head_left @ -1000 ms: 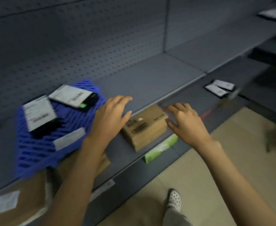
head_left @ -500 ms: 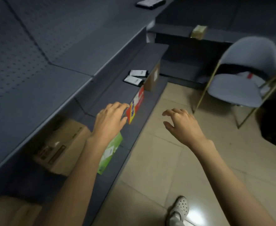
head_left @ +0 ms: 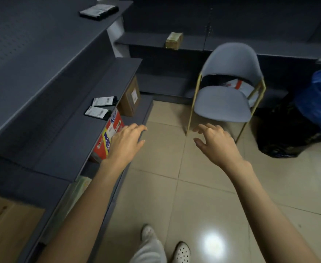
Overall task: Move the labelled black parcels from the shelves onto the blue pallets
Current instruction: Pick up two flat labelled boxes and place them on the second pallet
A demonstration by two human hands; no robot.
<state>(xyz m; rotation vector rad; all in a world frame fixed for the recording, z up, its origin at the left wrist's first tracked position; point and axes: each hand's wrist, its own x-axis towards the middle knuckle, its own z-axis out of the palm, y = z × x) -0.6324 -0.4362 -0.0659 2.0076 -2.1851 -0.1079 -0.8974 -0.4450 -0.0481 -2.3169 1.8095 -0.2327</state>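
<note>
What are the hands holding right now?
Nothing. The left hand and the right hand are both open and empty, reaching out in front of the shelves.

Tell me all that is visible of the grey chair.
The grey chair stands upright on the tiled floor before the dark shelves. Its padded seat and curved back look like grey-blue fabric; its thin frame looks like gold metal. A white packet with red marks shows through the gap between seat and back.

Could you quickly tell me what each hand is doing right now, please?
Left hand: open, fingers relaxed, holding nothing.
Right hand: open, fingers spread, holding nothing.
</note>
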